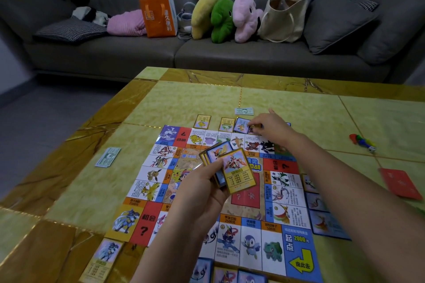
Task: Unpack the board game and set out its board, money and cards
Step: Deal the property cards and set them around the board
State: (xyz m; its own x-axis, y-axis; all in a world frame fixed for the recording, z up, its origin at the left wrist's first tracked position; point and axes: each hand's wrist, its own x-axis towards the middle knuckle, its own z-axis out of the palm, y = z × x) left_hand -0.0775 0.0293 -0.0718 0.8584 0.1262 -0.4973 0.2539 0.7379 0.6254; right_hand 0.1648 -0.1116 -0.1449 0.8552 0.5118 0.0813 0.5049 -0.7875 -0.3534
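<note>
**A:** What are your hands doing?

**B:** My left hand (204,193) is gripping a fan of cards (239,172) above the middle of the board (161,174), thumb across the front yellow card and fingers curled behind. I'm counting at least three cards in it. My right hand (269,125) is reaching over the far edge with the arm stretched long, its fingertips pinching a single card (254,127) against the table (299,108).

**A:** And what is lying around that one?

**B:** Just beside it one blue card (242,124) is lying, then two yellow cards (226,124) further left. One banknote (244,111) is sitting beyond them, and another pile of notes (108,156) off the left edge. Three blue cards (317,202) are running along the right edge, three more (225,274) along the near edge, and one yellow card (103,257) at the near left corner. A red deck (400,182) is lying well apart, to the right.
</note>
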